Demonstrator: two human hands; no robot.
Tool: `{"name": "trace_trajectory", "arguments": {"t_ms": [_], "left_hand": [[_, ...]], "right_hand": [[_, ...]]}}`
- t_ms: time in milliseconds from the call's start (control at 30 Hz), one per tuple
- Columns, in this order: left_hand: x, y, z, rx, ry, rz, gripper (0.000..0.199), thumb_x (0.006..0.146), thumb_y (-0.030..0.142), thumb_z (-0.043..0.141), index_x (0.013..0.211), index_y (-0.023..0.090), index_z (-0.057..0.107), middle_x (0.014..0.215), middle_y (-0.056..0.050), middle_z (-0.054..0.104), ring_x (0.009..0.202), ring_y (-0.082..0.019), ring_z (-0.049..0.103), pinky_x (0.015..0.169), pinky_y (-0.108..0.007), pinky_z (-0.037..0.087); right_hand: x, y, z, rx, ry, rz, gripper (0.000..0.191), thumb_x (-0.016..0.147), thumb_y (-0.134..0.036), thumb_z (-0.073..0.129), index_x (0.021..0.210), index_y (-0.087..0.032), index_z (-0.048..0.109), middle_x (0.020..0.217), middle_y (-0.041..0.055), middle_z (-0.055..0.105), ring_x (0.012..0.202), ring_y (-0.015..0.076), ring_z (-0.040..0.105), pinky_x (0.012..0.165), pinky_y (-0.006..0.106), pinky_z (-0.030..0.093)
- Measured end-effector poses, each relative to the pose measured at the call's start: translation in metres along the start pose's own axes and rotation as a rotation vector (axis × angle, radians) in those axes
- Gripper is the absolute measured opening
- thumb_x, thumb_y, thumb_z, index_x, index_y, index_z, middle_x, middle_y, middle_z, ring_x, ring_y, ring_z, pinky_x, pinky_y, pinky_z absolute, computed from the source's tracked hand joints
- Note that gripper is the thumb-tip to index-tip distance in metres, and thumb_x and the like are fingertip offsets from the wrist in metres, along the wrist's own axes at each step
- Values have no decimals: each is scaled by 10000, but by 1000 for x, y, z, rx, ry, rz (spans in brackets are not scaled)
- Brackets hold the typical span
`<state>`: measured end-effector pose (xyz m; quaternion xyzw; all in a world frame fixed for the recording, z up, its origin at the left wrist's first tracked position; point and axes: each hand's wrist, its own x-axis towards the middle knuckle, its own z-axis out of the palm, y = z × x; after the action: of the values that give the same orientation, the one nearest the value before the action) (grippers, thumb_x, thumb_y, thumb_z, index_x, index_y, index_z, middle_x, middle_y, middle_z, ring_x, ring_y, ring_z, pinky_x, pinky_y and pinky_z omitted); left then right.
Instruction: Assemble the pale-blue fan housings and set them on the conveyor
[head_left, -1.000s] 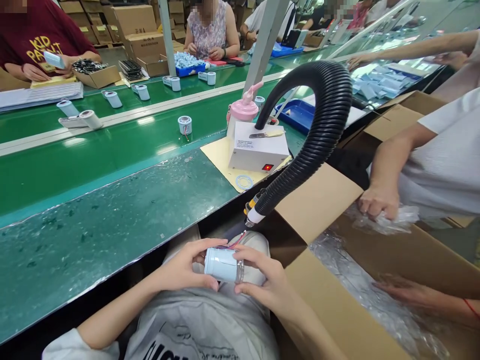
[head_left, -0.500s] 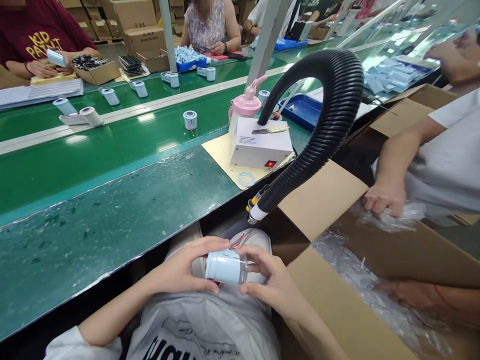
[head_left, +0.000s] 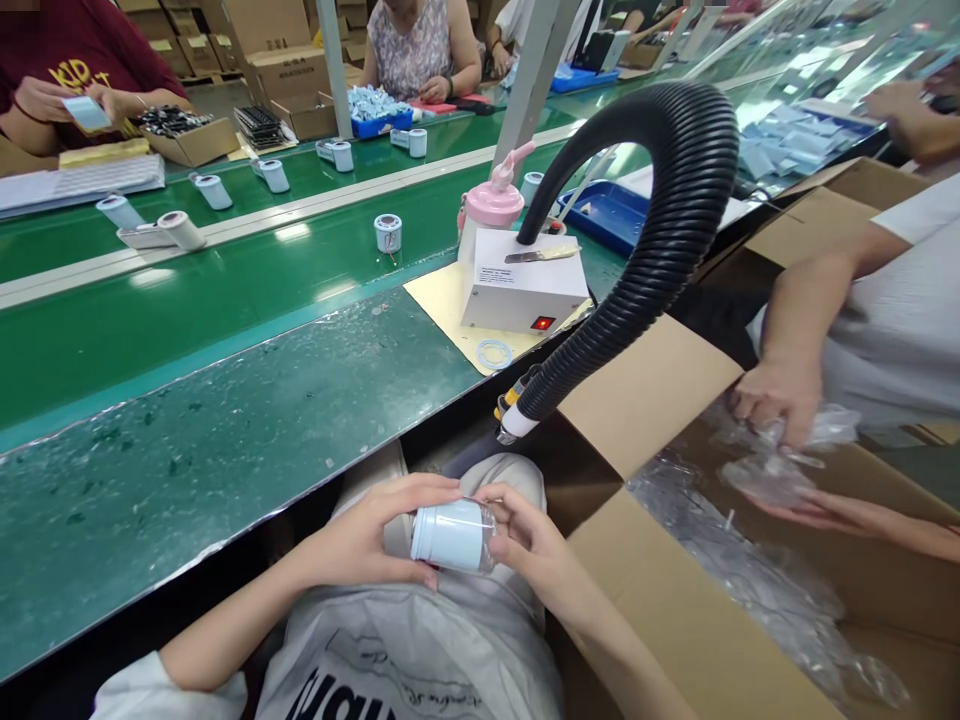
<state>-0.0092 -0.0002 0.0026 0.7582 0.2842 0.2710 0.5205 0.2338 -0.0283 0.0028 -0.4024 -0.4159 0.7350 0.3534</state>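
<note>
Factory floor: green conveyor belt (head_left: 292,255) crosses a busy assembly room, with people seated along its far side and cardboard cartons (head_left: 289,85) stacked behind them.
Near bench: scuffed green worktop (head_left: 247,430) borders the belt, just in front of the person wearing the camera.
Cylinder: light-blue cylinder (head_left: 450,534), capped by a clear plastic end (head_left: 487,538), lies on its side in the air above the lap, between both hands.
Left hand: half-open left hand (head_left: 379,540) grips the cylinder's left part, fingers over the top and thumb below.
Right hand: curled right hand (head_left: 525,540) has its thumb and fingers closed around the clear end.
Equipment: white machine (head_left: 521,285) with a lit red switch (head_left: 543,323) sits on a yellow sheet (head_left: 442,300); a knife (head_left: 544,255) lies on top.
Hose: ribbed black hose (head_left: 694,160) arches from the machine, its nozzle (head_left: 512,425) hanging beyond the bench edge, near the hands.
Bench items: pink-topped bottle (head_left: 493,205) behind the machine; pale-blue rings (head_left: 493,355) flat on the sheet.
Belt items: small blue-and-white unit (head_left: 388,233) stands upright with its wires on the belt, while several handled units (head_left: 212,191) rest along the far side.
At right: another person's hand (head_left: 780,395) holds crinkled clear plastic (head_left: 769,470) over an open carton (head_left: 675,610) partly filled with more plastic.
</note>
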Motion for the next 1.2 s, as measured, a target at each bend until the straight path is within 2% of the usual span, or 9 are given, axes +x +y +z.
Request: {"name": "trace_trajectory", "arguments": {"t_ms": [200,433,633,867,967,1033,1100,1167,1200], "left_hand": [[-1,-2,0,-9,-7,35,759,791,434,845,1475,321,534,1496,-134,594,1392,-338,547,1165,-508,429],[-2,-2,2,10,-29,17,738,798,445,835,1465,315,546,1509,-149,572,1388,-343,550,1156,-505,440],[-3,-2,3,3,-29,66,748,806,414,835,1481,358,519,1518,-132,562,1373,-338,565,1145,-504,452],[-3,5,5,4,-24,17,639,849,325,800,1442,328,564,1488,-136,574,1353,-320,572,1138,-482,458],[-2,12,6,-22,21,-62,639,818,348,825,1408,285,589,1432,-140,610,1335,-323,574,1123,-468,475],[-2,16,7,-84,55,-161,634,807,394,828,1384,263,601,1418,-142,609,1307,-323,586,1071,-444,522],[-2,20,8,-164,71,-253,633,807,422,820,1379,262,601,1420,-133,599,1268,-310,606,1010,-412,563],[-3,22,9,-221,79,-312,647,803,428,820,1388,267,596,1425,-122,595,1241,-296,615,988,-391,573],[-3,23,9,-236,83,-333,653,801,430,822,1392,270,596,1426,-118,595,1230,-290,618,984,-383,574]], "right_hand": [[3,8,4,64,-16,83,613,757,-738,757,950,-212,508,695,-48,606,534,117,619,474,206,532],[4,16,7,109,-5,214,655,763,-846,621,853,-221,447,546,-47,620,374,120,583,314,159,384],[5,15,8,218,-85,400,779,744,-899,558,963,-152,579,546,37,685,329,102,527,276,143,318],[8,26,4,324,-268,515,910,884,-903,252,602,-112,603,437,64,554,261,58,424,236,133,250],[4,26,4,260,-247,417,922,854,-936,271,752,-99,646,487,55,588,299,81,476,263,133,301],[-1,24,4,181,-154,224,858,837,-925,390,994,-124,654,681,82,698,456,137,635,371,167,469],[-5,23,2,19,-31,-65,789,825,-865,541,1262,-210,579,1129,151,731,837,229,764,647,288,639],[-8,24,-2,-255,53,-379,782,830,-741,686,1447,-319,455,1548,157,481,1260,306,642,981,439,596],[-9,25,-5,-408,62,-519,760,863,-637,733,1494,-363,411,1636,133,365,1384,321,540,1083,490,528]]}}
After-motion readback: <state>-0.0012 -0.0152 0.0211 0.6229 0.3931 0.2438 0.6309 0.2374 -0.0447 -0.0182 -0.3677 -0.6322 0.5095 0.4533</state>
